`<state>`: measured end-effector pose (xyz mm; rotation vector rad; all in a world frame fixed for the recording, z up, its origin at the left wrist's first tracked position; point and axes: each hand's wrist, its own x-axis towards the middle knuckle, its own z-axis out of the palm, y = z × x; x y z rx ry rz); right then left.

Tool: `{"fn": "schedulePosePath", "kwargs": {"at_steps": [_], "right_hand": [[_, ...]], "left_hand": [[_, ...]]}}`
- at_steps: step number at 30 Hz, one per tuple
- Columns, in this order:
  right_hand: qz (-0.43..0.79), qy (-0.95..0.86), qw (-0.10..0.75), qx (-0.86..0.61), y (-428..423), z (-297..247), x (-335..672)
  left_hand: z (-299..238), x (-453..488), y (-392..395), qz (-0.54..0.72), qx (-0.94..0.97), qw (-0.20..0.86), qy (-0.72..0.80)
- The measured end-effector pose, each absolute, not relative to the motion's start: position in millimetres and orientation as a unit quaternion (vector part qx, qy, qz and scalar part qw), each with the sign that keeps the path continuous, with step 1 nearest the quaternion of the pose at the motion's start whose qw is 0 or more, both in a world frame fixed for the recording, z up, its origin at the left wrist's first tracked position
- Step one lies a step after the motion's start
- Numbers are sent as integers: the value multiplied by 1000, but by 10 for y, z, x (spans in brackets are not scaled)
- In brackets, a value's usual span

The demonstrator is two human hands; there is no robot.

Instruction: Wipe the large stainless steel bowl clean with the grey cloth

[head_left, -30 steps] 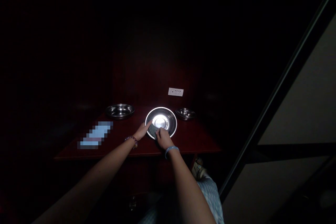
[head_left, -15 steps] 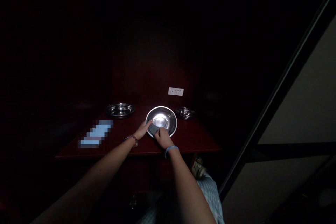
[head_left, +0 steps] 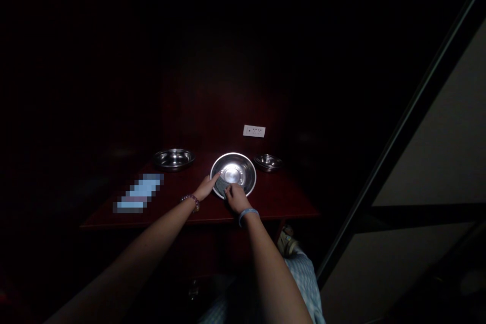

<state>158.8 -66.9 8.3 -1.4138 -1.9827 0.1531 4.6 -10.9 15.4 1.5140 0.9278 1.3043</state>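
Note:
A round steel plate (head_left: 239, 171) lies in the middle of a dark red table (head_left: 273, 202). My left hand (head_left: 207, 188) rests against the plate's near left rim, fingers together and stretched along it. My right hand (head_left: 236, 198) is closed on a grey cloth (head_left: 222, 184) and presses it onto the near inner part of the plate. A bead bracelet sits on my left wrist and a pale blue band on my right wrist.
A second steel plate (head_left: 173, 158) lies at the back left, a smaller steel dish (head_left: 268, 162) at the back right. A blurred pale blue item (head_left: 138, 193) lies on the table's left. A white socket strip (head_left: 254, 131) is on the back wall. The room is very dark.
My right hand has shifted the cloth slightly within the near part of the plate. The bright glare on the plate has dimmed. My left hand stays at the rim.

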Motion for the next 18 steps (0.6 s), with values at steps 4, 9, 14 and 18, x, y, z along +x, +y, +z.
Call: {"fn": "schedulePosePath", "kwargs": {"at_steps": [4, 9, 14, 18], "right_hand": [[41, -768, 333, -546, -683, 85, 1564], [19, -762, 333, -555, -687, 62, 1521], [31, -761, 332, -557, -699, 59, 1519], [35, -762, 327, -558, -719, 81, 1519]], "left_hand": [[166, 55, -114, 525, 617, 450, 374], [182, 58, -130, 521, 621, 444, 383], [185, 56, -138, 514, 624, 440, 390], [191, 59, -137, 518, 624, 440, 386]]}}
